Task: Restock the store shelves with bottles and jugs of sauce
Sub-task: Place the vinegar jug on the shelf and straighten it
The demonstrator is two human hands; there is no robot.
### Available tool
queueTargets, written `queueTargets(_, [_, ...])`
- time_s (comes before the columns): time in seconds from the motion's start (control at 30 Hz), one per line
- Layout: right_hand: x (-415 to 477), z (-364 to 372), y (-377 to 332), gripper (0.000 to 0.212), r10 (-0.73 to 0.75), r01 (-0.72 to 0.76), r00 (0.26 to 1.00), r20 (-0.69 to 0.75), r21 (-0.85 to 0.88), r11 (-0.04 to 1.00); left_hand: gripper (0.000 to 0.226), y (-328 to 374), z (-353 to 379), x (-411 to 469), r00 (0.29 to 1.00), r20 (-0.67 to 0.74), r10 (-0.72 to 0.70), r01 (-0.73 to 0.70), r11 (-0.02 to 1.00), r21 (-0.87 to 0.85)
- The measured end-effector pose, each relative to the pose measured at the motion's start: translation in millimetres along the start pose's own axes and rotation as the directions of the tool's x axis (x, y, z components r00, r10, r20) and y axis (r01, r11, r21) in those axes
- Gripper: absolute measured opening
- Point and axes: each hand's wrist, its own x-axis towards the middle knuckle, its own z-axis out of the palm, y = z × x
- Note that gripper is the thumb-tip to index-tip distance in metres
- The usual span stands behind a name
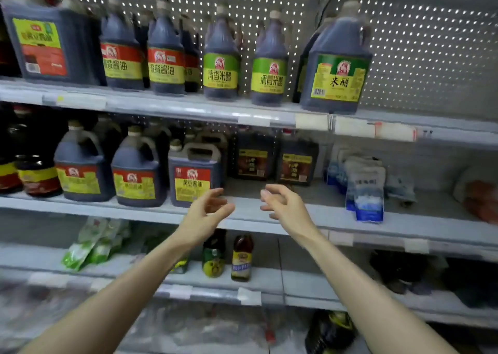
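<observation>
Presently the left hand (207,212) and the right hand (284,205) are hovering side by side in front of the middle shelf (328,213). Both are empty, with fingers loosely curled and gripping nothing, and the palms are facing each other across a gap. They are hanging before a bare stretch of the shelf's front edge, just right of a square handled soy sauce jug (192,177) that is sitting at that edge, full of dark liquid.

Left of it, two rounder soy sauce jugs (80,169) are standing along the same edge (red and yellow labels, dark contents up to the shoulder). Behind the bare stretch, toward the back edge, two dark square jugs (254,156) are standing side by side. Near the right end, blue-and-white bags (366,194) are leaning together; I cannot tell what is in them.

On the top shelf (175,108), red-labelled soy sauce bottles (122,54), green-labelled rice vinegar bottles (221,62) and a bigger rice vinegar jug (336,65) are lining the front edge, all holding dark liquid. On the lower shelf (296,281), two small bottles (242,259) are standing together, the right one holding amber liquid.
</observation>
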Motion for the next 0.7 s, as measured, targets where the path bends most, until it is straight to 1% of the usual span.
queueTargets(0.1, [-9.1, 17.4, 60.4, 0.035, 0.123, -0.123, 0.992, 0.039, 0.007, 0.992, 0.046, -54.1, 17.6, -14.7, 0.993, 0.042, -0.108, 0.108, 0.994, -0.014])
queueTargets(0.17, [-16.7, 29.5, 94.4, 0.031, 0.178, -0.178, 0.983, 0.04, 0.016, 0.984, 0.047, -84.4, 26.2, -23.3, 0.985, 0.042, -0.166, 0.166, 0.986, -0.001])
queueTargets(0.27, [-28.5, 55.1, 162.0, 0.019, 0.279, -0.281, 0.957, 0.078, 0.015, 0.96, 0.054, -148.0, 45.0, -36.9, 0.958, 0.081, -0.276, 0.278, 0.961, -0.006])
queueTargets(0.33, [-39.7, 71.1, 206.3, 0.017, 0.337, -0.338, 0.937, 0.095, -0.002, 0.941, 0.049, -188.4, 57.1, -49.1, 0.929, 0.102, -0.355, 0.357, 0.934, -0.011])
queueTargets(0.43, [-60.1, 101.6, 283.6, 0.027, 0.439, -0.439, 0.893, 0.101, -0.015, 0.898, 0.045, -261.0, 71.7, -68.6, 0.886, 0.124, -0.446, 0.445, 0.895, 0.041])
queueTargets(0.5, [-74.3, 118.0, 324.9, 0.025, 0.487, -0.488, 0.865, 0.12, -0.021, 0.872, 0.044, -301.4, 78.8, -81.6, 0.852, 0.147, -0.502, 0.5, 0.864, 0.051])
queueTargets(0.6, [-95.9, 142.4, 391.0, 0.021, 0.565, -0.563, 0.811, 0.15, -0.057, 0.824, 0.037, -363.7, 90.9, -102.0, 0.793, 0.175, -0.584, 0.582, 0.811, 0.066])
queueTargets(0.7, [-114.1, 169.9, 467.3, 0.018, 0.624, -0.616, 0.766, 0.155, -0.102, 0.781, 0.037, -432.8, 104.6, -121.0, 0.732, 0.204, -0.65, 0.647, 0.757, 0.092])
